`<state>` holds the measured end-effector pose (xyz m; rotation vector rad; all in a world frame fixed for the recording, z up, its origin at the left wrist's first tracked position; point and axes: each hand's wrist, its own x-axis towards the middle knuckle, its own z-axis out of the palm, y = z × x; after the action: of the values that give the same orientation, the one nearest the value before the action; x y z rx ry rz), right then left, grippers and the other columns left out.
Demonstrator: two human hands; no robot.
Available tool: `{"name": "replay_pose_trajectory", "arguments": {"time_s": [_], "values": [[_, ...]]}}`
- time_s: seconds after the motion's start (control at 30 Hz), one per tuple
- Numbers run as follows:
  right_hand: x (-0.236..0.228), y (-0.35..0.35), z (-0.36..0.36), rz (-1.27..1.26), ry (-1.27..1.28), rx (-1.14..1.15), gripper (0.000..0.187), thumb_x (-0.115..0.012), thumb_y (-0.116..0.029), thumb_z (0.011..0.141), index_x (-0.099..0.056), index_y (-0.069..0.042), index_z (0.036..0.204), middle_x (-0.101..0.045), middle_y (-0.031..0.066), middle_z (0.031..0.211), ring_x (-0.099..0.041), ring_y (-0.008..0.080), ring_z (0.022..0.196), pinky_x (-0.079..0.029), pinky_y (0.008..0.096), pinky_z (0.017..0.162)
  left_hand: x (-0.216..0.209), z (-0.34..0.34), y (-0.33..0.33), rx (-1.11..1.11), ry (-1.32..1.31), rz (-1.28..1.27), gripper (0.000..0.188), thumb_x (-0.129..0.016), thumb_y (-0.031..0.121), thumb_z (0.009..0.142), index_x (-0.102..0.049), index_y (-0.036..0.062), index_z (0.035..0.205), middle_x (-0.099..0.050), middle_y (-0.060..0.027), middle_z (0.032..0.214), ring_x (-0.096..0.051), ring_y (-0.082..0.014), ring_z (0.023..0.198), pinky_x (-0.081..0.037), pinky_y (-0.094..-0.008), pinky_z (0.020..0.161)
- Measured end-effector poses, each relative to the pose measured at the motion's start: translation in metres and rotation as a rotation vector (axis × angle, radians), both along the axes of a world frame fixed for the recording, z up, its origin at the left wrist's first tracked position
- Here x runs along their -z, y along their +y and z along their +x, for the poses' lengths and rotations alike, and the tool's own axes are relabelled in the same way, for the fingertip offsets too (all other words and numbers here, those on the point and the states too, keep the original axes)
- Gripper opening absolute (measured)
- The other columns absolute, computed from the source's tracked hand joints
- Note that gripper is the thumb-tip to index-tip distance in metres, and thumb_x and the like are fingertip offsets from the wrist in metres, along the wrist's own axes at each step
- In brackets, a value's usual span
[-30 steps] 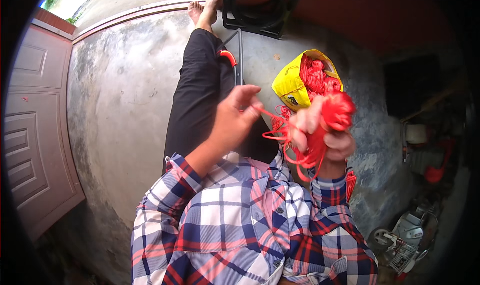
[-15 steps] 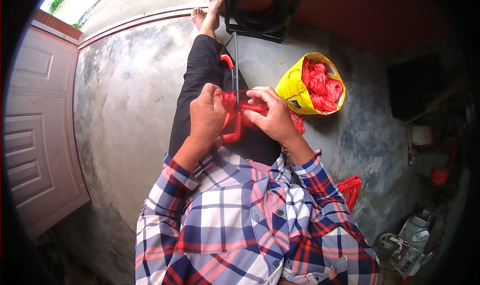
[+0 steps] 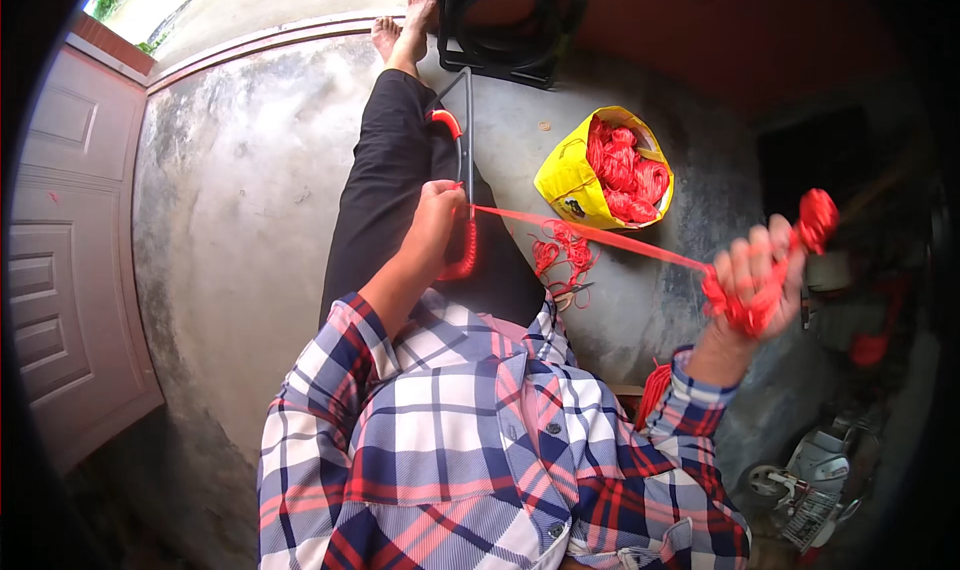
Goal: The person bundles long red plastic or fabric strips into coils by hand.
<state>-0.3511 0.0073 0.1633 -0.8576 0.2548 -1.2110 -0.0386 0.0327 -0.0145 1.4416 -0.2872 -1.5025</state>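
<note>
My left hand (image 3: 437, 220) is closed on a grey metal frame (image 3: 469, 120), pinching red cord against its bar. Part of this frame, resting over my lap, is wrapped in red cord (image 3: 467, 255) in tight, beaded-looking turns. From there a taut red strand (image 3: 600, 234) runs to the right. Out at the right, my right hand (image 3: 752, 280) is wrapped round a bundle of red cord (image 3: 765, 310), whose knotted end (image 3: 818, 218) sticks out above the fingers. The fingertips of my left hand are partly hidden.
A yellow bag (image 3: 570, 180) full of red cord hanks stands on the floor right of my legs. Loose red cord (image 3: 565, 253) and what looks like scissors (image 3: 572, 292) lie beside my thigh. A black rack (image 3: 510, 30) stands ahead; a door (image 3: 75, 250) is at left.
My right hand has swung far out to the right with the cord bundle, drawing the strand taut. My left hand has moved slightly and stays at the frame. Loose cord by my thigh shows now.
</note>
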Motion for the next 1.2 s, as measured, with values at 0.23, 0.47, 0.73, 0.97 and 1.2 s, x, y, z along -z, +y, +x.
{"name": "replay_pose_trajectory", "arguments": {"time_s": [0.23, 0.47, 0.73, 0.97, 1.2], "values": [[0.024, 0.029, -0.053, 0.096, 0.518, 0.526, 0.013, -0.051, -0.017, 0.099, -0.049, -0.006, 0.105, -0.049, 0.0026, 0.073, -0.045, 0.0101, 0.057, -0.035, 0.024, 0.047, 0.0, 0.005, 0.004, 0.093, 0.055, 0.014, 0.04, -0.056, 0.002, 0.07, -0.052, 0.0037, 0.11, -0.053, -0.0058, 0.092, -0.051, -0.0175, 0.094, -0.043, -0.0293, 0.085], [0.148, 0.022, 0.018, 0.658, 0.015, -0.13, 0.042, -0.061, -0.03, 0.091, -0.05, -0.003, 0.121, -0.06, 0.0106, 0.105, -0.061, 0.0221, 0.09, -0.052, 0.0385, 0.081, -0.037, -0.003, 0.035, 0.435, -0.982, -0.68, 0.037, -0.064, 0.02, 0.078, -0.062, 0.003, 0.11, -0.053, -0.0166, 0.117, -0.048, -0.0293, 0.115, -0.036, -0.0401, 0.103], [0.185, 0.0, 0.107, 0.386, 0.22, -0.72, 0.05, -0.062, -0.035, 0.092, -0.055, -0.001, 0.127, -0.063, 0.0101, 0.109, -0.06, 0.0166, 0.104, -0.046, 0.0287, 0.092, -0.081, 0.012, 0.035, 0.119, 0.416, -0.456, 0.044, -0.055, 0.023, 0.097, -0.044, 0.0035, 0.135, -0.059, -0.0038, 0.115, -0.06, -0.0138, 0.1, -0.049, -0.0303, 0.09], [0.169, -0.045, 0.135, 0.039, 1.037, -0.332, 0.032, -0.073, -0.022, 0.081, -0.069, 0.001, 0.102, -0.064, 0.0071, 0.085, -0.063, 0.0176, 0.079, -0.05, 0.0266, 0.075, -0.042, 0.065, 0.019, 0.752, -1.087, -0.637, 0.023, -0.065, -0.01, 0.071, -0.068, 0.0065, 0.086, -0.058, -0.0114, 0.088, -0.062, -0.0284, 0.086, -0.051, -0.0342, 0.072], [0.175, -0.043, 0.147, -0.17, 1.203, -0.423, 0.029, -0.075, -0.021, 0.076, -0.068, 0.0, 0.095, -0.062, 0.0134, 0.106, -0.062, 0.0229, 0.095, -0.049, 0.0314, 0.085, -0.007, 0.016, 0.012, 0.427, -0.8, -0.294, 0.023, -0.065, -0.008, 0.067, -0.063, -0.0004, 0.089, -0.056, -0.0089, 0.085, -0.06, -0.0206, 0.078, -0.05, -0.0307, 0.071]]}}
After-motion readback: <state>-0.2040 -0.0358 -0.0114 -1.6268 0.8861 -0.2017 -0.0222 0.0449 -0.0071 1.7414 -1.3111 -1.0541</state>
